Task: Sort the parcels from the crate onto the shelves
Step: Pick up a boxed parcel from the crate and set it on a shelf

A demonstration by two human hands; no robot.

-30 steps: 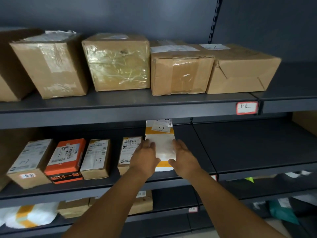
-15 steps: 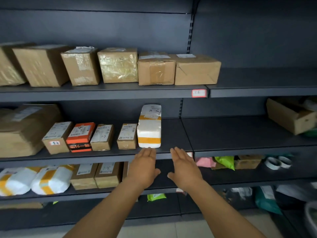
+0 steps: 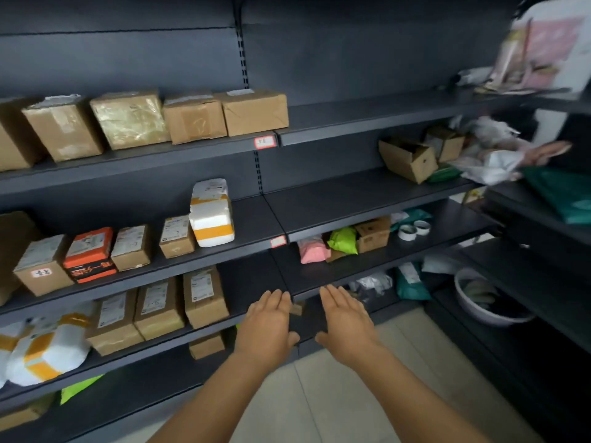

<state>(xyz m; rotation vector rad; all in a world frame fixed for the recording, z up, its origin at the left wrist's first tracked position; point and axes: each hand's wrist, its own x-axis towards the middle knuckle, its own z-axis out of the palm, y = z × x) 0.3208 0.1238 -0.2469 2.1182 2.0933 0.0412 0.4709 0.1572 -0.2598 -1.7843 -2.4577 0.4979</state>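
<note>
- head view: the left hand (image 3: 267,327) and right hand (image 3: 347,324) were held out side by side, fingers straight, palms down, holding nothing, in front of the dark shelves (image 3: 367,203).
- the white parcel with orange tape (image 3: 211,214) lay on the middle shelf, just right of a small brown box (image 3: 177,236), well apart from both hands.
- an orange box (image 3: 90,254) stood further left in that row.
</note>
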